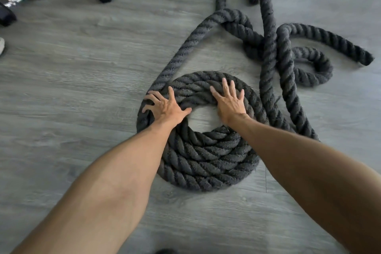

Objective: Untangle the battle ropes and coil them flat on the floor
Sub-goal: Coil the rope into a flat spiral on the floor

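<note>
Mid-coiling: my left hand (165, 107) and right hand (229, 102), spread flat and gripping nothing, press the coil (206, 156) at frame centre; next, I judge, free the tangled rope (268, 37) upper right, then wrap 1 more turn.

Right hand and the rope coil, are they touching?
Touching: the head view shows the right hand pressed flat, fingers spread, on the rope coil.

The flat coil (204, 159) of thick black rope lies beneath the left hand (165, 107) and right hand (229, 102). Beyond the right hand, the loose rope (270, 47) sprawls in crossing, tangled loops.
</note>
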Demonstrator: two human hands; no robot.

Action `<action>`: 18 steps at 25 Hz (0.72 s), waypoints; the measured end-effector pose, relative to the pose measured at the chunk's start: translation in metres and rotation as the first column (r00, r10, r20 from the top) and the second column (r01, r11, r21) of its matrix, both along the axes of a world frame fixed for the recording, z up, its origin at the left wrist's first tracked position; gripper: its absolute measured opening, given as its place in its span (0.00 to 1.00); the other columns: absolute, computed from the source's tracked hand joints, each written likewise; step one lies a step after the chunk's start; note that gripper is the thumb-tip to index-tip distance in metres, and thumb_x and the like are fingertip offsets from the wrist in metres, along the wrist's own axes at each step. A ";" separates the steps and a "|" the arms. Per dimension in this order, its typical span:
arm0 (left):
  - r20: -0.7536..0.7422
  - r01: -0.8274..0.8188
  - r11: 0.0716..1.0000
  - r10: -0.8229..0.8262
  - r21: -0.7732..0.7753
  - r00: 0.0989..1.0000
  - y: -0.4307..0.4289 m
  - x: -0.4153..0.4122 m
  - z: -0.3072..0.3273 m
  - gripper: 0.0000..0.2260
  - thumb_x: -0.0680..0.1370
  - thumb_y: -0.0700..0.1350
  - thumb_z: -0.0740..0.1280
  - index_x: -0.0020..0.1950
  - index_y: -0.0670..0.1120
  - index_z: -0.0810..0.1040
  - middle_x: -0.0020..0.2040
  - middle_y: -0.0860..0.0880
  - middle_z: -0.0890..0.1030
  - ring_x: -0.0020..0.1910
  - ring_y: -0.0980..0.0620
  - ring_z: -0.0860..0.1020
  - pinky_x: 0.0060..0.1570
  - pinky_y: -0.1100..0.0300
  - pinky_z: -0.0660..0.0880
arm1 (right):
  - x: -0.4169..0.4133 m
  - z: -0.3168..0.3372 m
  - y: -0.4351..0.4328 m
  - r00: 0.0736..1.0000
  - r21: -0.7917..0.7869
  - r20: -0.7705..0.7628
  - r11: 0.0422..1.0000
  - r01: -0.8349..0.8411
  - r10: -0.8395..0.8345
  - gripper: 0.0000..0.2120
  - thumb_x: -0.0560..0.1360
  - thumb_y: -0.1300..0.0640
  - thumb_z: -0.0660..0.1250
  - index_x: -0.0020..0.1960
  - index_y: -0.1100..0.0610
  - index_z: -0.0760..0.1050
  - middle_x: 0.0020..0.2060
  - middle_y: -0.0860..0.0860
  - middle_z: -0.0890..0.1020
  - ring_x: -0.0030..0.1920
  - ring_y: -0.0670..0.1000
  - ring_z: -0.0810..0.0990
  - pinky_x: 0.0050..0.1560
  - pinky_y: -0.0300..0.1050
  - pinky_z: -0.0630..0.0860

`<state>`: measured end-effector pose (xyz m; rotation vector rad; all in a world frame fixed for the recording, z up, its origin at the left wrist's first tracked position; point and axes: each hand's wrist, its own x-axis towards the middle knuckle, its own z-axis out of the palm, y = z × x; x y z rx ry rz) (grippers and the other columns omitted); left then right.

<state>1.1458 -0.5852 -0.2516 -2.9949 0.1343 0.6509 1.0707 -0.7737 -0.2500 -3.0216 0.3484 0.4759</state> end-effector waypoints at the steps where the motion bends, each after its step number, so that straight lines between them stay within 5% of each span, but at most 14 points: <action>1: -0.016 -0.018 1.000 0.018 -0.001 1.000 0.000 0.006 0.003 0.51 0.65 0.78 0.61 0.79 0.53 0.48 0.74 0.27 0.51 0.72 0.26 0.53 0.57 0.29 0.66 | -0.001 0.005 0.002 0.993 0.038 -0.003 0.992 0.117 -0.117 0.44 0.76 0.67 0.62 0.82 0.46 0.41 0.80 0.60 0.39 0.80 0.65 0.39 0.74 0.74 0.48; 5: -0.066 -0.047 0.999 0.049 0.020 0.997 -0.008 0.021 0.010 0.50 0.66 0.76 0.62 0.78 0.51 0.49 0.72 0.26 0.53 0.70 0.25 0.53 0.55 0.29 0.66 | -0.029 0.014 -0.006 0.842 0.033 -0.201 0.856 0.516 -0.500 0.42 0.80 0.51 0.65 0.81 0.52 0.38 0.79 0.64 0.42 0.80 0.64 0.44 0.70 0.75 0.58; 12: -0.041 -0.111 0.994 0.111 -0.018 0.993 -0.021 0.044 0.021 0.49 0.60 0.73 0.72 0.70 0.47 0.58 0.69 0.28 0.61 0.69 0.27 0.59 0.61 0.31 0.63 | -0.018 -0.008 -0.009 0.844 0.054 -0.270 0.868 0.494 -0.464 0.41 0.81 0.61 0.60 0.80 0.53 0.32 0.77 0.65 0.32 0.78 0.64 0.33 0.69 0.80 0.47; 16: 0.093 0.271 0.962 -0.266 -0.044 0.959 -0.050 0.068 0.016 0.57 0.66 0.62 0.76 0.80 0.50 0.39 0.78 0.31 0.44 0.76 0.27 0.42 0.66 0.22 0.42 | 0.020 -0.006 -0.032 0.901 0.069 -0.252 0.922 0.381 -0.353 0.41 0.82 0.61 0.60 0.80 0.53 0.32 0.77 0.65 0.33 0.78 0.65 0.33 0.68 0.81 0.48; 18: 0.065 0.403 0.908 -0.398 -0.114 0.915 -0.077 0.077 0.011 0.54 0.71 0.59 0.74 0.79 0.55 0.34 0.78 0.35 0.38 0.76 0.30 0.37 0.67 0.23 0.40 | 0.042 -0.004 -0.046 0.922 0.075 -0.262 0.946 0.314 -0.285 0.41 0.82 0.60 0.60 0.81 0.53 0.33 0.77 0.65 0.33 0.78 0.65 0.33 0.69 0.81 0.49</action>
